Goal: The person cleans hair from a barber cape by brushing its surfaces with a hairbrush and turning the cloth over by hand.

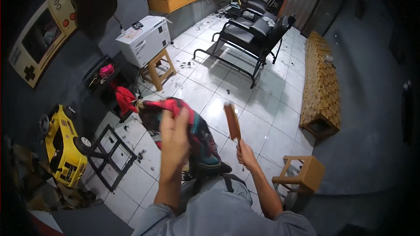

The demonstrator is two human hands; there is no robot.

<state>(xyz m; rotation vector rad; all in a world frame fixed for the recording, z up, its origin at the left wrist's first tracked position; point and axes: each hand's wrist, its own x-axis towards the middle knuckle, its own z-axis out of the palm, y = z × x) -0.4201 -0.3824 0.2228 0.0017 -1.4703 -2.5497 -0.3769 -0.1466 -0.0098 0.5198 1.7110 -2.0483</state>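
My left hand (173, 137) is raised in front of me, its fingers closed on the upper edge of a dark patterned cloth (201, 137) with red and teal parts. The cloth hangs in folds down towards my legs; whether it is a garment or a bag I cannot tell. To the right, my right hand (246, 154) is wrapped round the handle of a long brown brush (232, 121). The brush points up and away from me, apart from the cloth.
Black reclining chairs (251, 32) stand further back on the white tiled floor (210, 78), with dark hair clippings scattered about. On the left are a white chest freezer (142, 43) and a yellow toy car (65, 144). A stool (306, 175) and a woven bench (321, 83) are on the right.
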